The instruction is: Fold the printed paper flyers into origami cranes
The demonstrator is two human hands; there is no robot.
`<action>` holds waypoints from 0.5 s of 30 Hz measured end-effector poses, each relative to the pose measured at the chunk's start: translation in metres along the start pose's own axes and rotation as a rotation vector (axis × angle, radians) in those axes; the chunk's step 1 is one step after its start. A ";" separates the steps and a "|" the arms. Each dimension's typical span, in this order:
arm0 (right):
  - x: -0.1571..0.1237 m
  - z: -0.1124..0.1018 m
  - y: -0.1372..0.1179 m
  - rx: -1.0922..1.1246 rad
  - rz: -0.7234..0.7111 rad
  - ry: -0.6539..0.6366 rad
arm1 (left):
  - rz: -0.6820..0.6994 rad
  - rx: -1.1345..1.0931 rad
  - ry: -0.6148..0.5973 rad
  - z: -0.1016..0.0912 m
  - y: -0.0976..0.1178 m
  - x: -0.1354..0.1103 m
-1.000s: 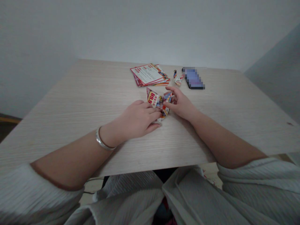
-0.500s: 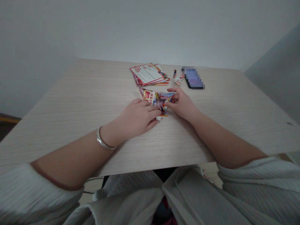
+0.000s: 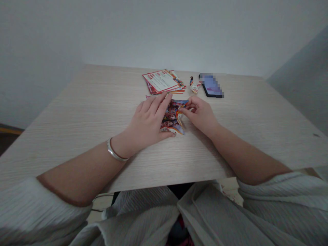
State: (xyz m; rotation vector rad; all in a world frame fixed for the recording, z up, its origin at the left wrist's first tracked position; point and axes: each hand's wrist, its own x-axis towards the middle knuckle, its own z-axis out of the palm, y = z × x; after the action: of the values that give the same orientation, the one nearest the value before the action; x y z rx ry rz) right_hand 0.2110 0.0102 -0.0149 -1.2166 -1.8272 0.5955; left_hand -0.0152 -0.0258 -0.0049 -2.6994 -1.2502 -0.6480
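Observation:
A colourful printed paper [image 3: 173, 120], partly folded, lies on the light wooden table [image 3: 92, 109] in front of me. My left hand [image 3: 148, 124], with a silver bangle at the wrist, rests flat on the paper's left part, fingers stretched out and pressing it down. My right hand [image 3: 201, 114] pinches the paper's right corner between thumb and fingers. Much of the paper is hidden under my left hand.
A stack of printed leaflets [image 3: 164, 82] lies farther back on the table. Beside it sit a small folded paper piece [image 3: 194, 85] and a dark phone [image 3: 211, 86]. A pale wall rises behind the table. My grey sleeves fill the bottom of the view.
The raised paper flap has been laid down flat. My left hand went from curled at the paper's edge to spread flat over it, fingers reaching forward. My right hand kept its pinch at the right corner.

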 end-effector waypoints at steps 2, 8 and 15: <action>-0.001 0.000 -0.002 0.013 -0.007 -0.001 | 0.001 0.005 0.013 0.000 0.000 0.000; -0.004 0.000 -0.007 0.001 -0.009 -0.038 | 0.027 0.000 0.023 0.000 0.001 0.001; -0.008 -0.001 -0.011 -0.054 -0.081 -0.125 | 0.024 0.055 -0.009 0.001 0.000 0.003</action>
State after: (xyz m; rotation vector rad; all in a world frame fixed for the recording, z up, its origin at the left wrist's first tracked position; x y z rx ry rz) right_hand 0.2070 -0.0013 -0.0089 -1.1566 -1.9984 0.5914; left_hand -0.0133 -0.0233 -0.0046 -2.6719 -1.2170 -0.5906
